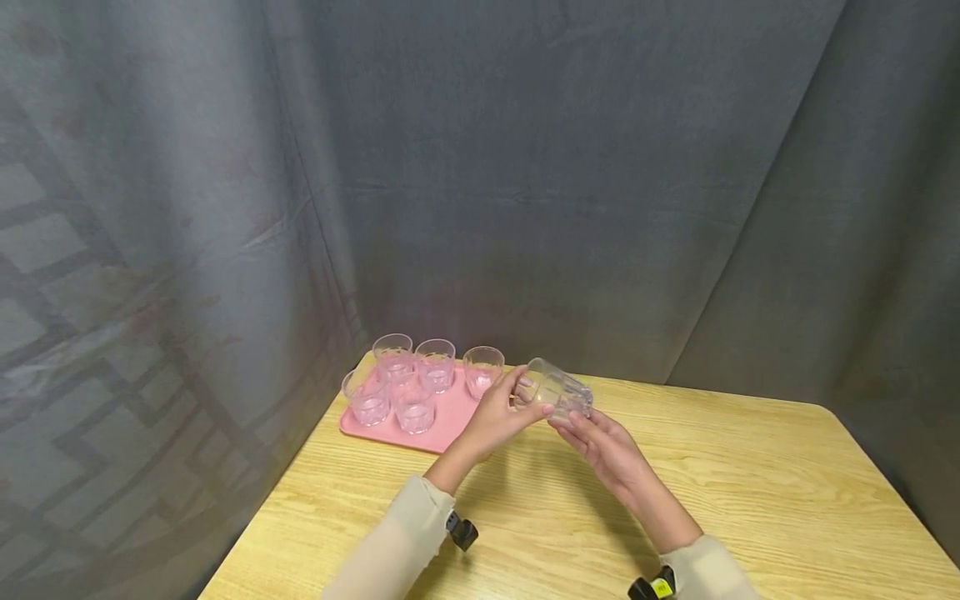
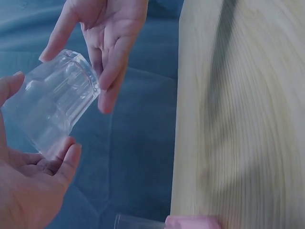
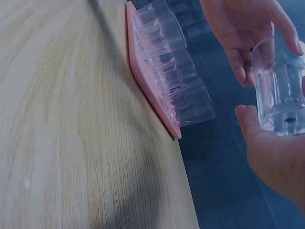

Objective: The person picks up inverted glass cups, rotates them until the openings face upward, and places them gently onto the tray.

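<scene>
A clear drinking glass (image 1: pixel 557 390) is held tilted above the table between both hands, its base end toward the right. My left hand (image 1: pixel 497 419) grips it around the rim end, thumb on one side and fingers on the other. At the base end, my right hand (image 1: pixel 611 457) holds the glass between thumb and fingers. In the left wrist view the glass (image 2: pixel 52 102) shows faceted sides and a thick base. Part of it is cut off at the edge of the right wrist view.
A pink tray (image 1: pixel 455 417) lies at the table's back left and bears several similar upright glasses (image 1: pixel 415 408). One glass (image 1: pixel 483 372) stands near the tray's back right, close to my left hand. Grey curtains (image 1: pixel 525 183) hang behind and left of the wooden table (image 1: pixel 750 475).
</scene>
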`<state>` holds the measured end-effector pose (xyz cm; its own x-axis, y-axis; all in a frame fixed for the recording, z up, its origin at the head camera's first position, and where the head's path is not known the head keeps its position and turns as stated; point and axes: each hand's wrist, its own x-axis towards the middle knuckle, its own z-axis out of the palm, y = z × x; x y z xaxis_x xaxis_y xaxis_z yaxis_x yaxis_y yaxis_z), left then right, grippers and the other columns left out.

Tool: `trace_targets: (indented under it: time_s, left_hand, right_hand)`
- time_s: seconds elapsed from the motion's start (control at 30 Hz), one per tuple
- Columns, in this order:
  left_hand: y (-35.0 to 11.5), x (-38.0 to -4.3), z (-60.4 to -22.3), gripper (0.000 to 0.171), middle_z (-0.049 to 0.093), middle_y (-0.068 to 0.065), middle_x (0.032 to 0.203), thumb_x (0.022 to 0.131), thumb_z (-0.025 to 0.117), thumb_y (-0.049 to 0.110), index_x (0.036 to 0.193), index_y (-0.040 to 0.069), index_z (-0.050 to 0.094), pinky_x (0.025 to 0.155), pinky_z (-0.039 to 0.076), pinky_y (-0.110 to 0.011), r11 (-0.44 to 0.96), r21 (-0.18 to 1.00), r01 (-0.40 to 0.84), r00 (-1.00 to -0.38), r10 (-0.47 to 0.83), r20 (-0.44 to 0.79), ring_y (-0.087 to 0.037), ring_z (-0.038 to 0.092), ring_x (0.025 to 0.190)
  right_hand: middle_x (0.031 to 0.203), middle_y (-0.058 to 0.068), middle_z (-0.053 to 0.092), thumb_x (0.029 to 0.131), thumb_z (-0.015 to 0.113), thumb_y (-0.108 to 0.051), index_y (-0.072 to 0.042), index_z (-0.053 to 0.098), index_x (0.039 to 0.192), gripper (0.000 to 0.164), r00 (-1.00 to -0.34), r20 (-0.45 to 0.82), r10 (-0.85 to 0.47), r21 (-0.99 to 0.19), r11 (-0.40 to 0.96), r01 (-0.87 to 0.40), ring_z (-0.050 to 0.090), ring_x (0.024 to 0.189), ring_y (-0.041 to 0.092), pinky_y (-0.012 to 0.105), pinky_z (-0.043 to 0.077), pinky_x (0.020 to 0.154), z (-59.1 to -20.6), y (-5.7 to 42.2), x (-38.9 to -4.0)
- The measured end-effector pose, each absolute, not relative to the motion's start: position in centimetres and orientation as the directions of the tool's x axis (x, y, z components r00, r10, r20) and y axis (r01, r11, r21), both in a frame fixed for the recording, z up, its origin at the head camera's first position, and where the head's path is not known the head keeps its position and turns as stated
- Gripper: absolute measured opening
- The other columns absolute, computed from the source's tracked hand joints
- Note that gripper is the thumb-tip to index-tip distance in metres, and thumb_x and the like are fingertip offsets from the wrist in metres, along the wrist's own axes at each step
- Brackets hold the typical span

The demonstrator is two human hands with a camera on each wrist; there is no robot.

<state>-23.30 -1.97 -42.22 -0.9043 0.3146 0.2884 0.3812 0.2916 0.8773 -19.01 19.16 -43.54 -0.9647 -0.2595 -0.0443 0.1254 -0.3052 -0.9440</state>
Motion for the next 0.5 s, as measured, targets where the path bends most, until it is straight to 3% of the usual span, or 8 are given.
trace_targets:
  time_s: [0.23,0.5]
  left_hand:
    - [-3.7,-23.2,-42.2,0.085,0.049,-0.018,0.15,0.087,0.074,0.046,0.154,0.008,0.039,0.111,0.041,-0.053,0.371,0.842,0.392,-0.908,0.301,0.291,-0.035,0.049,0.135]
    - [-6.0,-23.8,-42.4,0.081,0.049,-0.019,0.15,0.087,0.073,0.042,0.152,0.004,0.041,0.112,0.039,-0.054,0.468,0.772,0.431,-0.9,0.289,0.327,-0.037,0.048,0.136]
  right_hand:
    - [0.147,0.021,0.048,0.104,0.057,-0.022,0.01,0.026,0.152,0.065,-0.963,-0.095,-0.25,-0.97,-0.193,0.146,0.061,0.123,0.015,0.031,0.044,0.11,-43.7,19.1,-19.3]
    - [0.138,0.021,0.058,0.102,0.062,-0.024,0.008,0.037,0.147,0.061,-0.968,-0.127,-0.215,-0.984,-0.098,0.151,0.061,0.125,0.027,0.043,0.041,0.113,-44.4,18.2,-20.1]
